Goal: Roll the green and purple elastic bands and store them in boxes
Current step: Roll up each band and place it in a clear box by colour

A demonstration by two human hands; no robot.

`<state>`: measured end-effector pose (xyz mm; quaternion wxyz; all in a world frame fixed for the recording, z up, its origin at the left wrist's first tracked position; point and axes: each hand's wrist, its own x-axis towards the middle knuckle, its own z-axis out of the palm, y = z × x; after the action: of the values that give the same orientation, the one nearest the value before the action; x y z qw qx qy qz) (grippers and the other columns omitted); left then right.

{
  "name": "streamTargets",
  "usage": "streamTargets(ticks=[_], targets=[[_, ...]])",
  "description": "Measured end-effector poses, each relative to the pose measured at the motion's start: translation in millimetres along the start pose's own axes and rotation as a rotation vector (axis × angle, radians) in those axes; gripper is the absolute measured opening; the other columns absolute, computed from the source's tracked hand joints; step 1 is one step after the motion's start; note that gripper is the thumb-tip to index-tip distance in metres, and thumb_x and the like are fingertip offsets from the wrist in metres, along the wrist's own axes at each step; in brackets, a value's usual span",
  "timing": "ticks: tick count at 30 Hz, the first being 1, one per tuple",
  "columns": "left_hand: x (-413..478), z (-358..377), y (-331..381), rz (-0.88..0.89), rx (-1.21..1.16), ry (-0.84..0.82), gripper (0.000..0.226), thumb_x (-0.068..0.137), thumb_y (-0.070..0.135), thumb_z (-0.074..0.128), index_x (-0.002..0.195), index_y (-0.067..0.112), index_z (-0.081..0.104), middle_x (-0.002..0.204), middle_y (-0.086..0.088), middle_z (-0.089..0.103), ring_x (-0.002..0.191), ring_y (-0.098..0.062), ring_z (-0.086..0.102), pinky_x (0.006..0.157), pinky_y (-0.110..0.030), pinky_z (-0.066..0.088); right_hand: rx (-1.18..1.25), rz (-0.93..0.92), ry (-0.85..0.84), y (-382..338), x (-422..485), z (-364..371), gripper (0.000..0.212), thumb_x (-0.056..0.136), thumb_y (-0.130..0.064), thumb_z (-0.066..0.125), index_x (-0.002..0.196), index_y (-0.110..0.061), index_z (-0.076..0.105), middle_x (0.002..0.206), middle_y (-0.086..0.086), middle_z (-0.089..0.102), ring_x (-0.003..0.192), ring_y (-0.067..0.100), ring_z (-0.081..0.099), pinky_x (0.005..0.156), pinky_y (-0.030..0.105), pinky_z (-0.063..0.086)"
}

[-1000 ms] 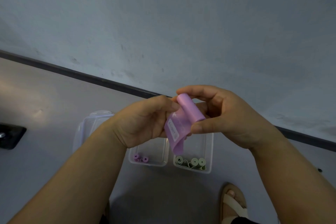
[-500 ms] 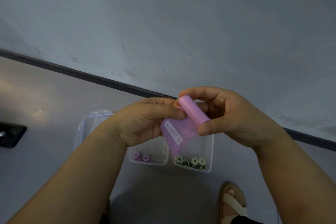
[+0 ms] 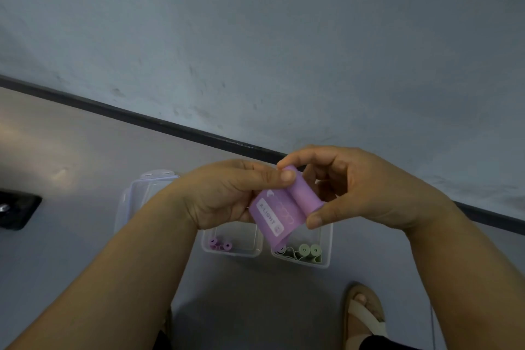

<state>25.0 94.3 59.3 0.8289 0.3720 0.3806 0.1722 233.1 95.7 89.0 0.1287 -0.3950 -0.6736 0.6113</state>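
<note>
A purple elastic band (image 3: 287, 209) is held up in front of me, partly rolled, its loose tail with a white label hanging down. My left hand (image 3: 227, 193) pinches the roll's left end with thumb and fingers. My right hand (image 3: 358, 187) pinches the roll's right end between thumb and forefinger. Below on the floor stand two clear boxes: the left box (image 3: 257, 247) holds two rolled purple bands (image 3: 220, 244), the right box (image 3: 326, 247) holds rolled green bands (image 3: 308, 250).
A clear lid (image 3: 142, 193) lies left of the boxes, partly behind my left wrist. A dark object (image 3: 17, 212) sits at the left edge. A sandalled foot (image 3: 363, 312) is at the bottom right. A dark skirting line (image 3: 142, 119) runs along the wall.
The roll has grown thicker and the hanging tail has turned its labelled face towards me. Both hands stay at the roll's ends, shifted slightly right.
</note>
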Motion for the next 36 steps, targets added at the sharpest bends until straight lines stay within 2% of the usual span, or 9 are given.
streamTargets(ticks=[2,5,9,13,18,23,26,31,36], targets=[[1,-1,-1,-0.002,0.042,0.041,0.057,0.044,0.049,0.088,0.087,0.014,0.076,0.089,-0.008,0.071,0.081,-0.017,0.067,0.075,-0.029,0.056,-0.013,0.008,0.019,1,1,0,0.055,0.06,-0.028,0.08,0.107,-0.049,0.061,0.097,0.006,0.061,0.087,0.027,0.059,0.074,0.031,0.054],[1,-1,0,0.02,0.051,0.141,0.038,0.06,0.041,0.079,0.085,0.012,0.076,0.088,-0.009,0.071,0.081,-0.019,0.066,0.077,-0.031,0.055,0.032,0.002,0.066,3,3,2,0.057,0.061,-0.024,0.078,0.109,-0.048,0.061,0.098,0.001,0.063,0.098,0.029,0.059,0.082,0.041,0.055],[2,2,3,0.1,0.009,0.267,0.043,0.06,0.038,0.075,0.091,0.008,0.072,0.087,-0.011,0.07,0.077,-0.018,0.065,0.076,-0.03,0.055,0.089,0.004,0.167,3,6,3,0.054,0.06,-0.028,0.083,0.106,-0.045,0.061,0.096,-0.019,0.067,0.097,0.025,0.061,0.085,0.034,0.055],[4,3,5,0.199,-0.06,0.407,0.04,0.059,0.035,0.069,0.089,0.01,0.07,0.082,-0.005,0.071,0.074,-0.015,0.064,0.071,-0.027,0.056,0.215,-0.001,0.345,4,11,6,0.045,0.055,-0.04,0.07,0.099,-0.034,0.064,0.095,-0.006,0.07,0.09,0.009,0.065,0.079,0.023,0.054],[7,8,5,0.28,-0.085,0.462,0.039,0.061,0.033,0.066,0.094,0.011,0.071,0.092,-0.009,0.071,0.085,-0.02,0.065,0.086,-0.036,0.053,0.239,0.013,0.471,4,20,17,0.042,0.062,-0.055,0.054,0.09,-0.025,0.064,0.079,-0.009,0.072,0.078,0.007,0.067,0.082,0.028,0.054],[8,10,5,0.32,-0.101,0.467,0.035,0.064,0.028,0.064,0.093,0.011,0.071,0.091,-0.008,0.072,0.085,-0.02,0.065,0.086,-0.036,0.052,0.254,-0.036,0.582,4,25,25,0.032,0.068,-0.05,0.052,0.082,-0.025,0.064,0.074,-0.009,0.07,0.071,0.006,0.065,0.069,0.019,0.054],[9,9,5,0.312,-0.072,0.476,0.041,0.066,0.027,0.064,0.102,0.009,0.069,0.098,-0.011,0.071,0.092,-0.025,0.065,0.09,-0.04,0.051,0.239,-0.04,0.605,5,26,25,0.029,0.068,-0.048,0.054,0.084,-0.026,0.064,0.076,-0.008,0.071,0.073,0.009,0.067,0.07,0.022,0.056],[7,11,5,0.314,-0.008,0.47,0.038,0.064,0.032,0.063,0.099,0.016,0.069,0.092,-0.005,0.072,0.085,-0.019,0.068,0.079,-0.031,0.056,0.217,-0.059,0.637,8,26,22,0.008,0.083,-0.027,0.061,0.09,-0.027,0.064,0.087,0.002,0.07,0.081,0.014,0.068,0.074,0.027,0.058],[7,11,6,0.313,0.158,0.552,0.041,0.067,0.041,0.059,0.097,0.015,0.07,0.089,-0.006,0.073,0.083,-0.018,0.069,0.077,-0.027,0.057,0.134,-0.09,0.597,10,26,21,0.015,0.082,-0.023,0.062,0.092,-0.034,0.062,0.094,0.007,0.067,0.086,0.012,0.066,0.076,0.027,0.057]])
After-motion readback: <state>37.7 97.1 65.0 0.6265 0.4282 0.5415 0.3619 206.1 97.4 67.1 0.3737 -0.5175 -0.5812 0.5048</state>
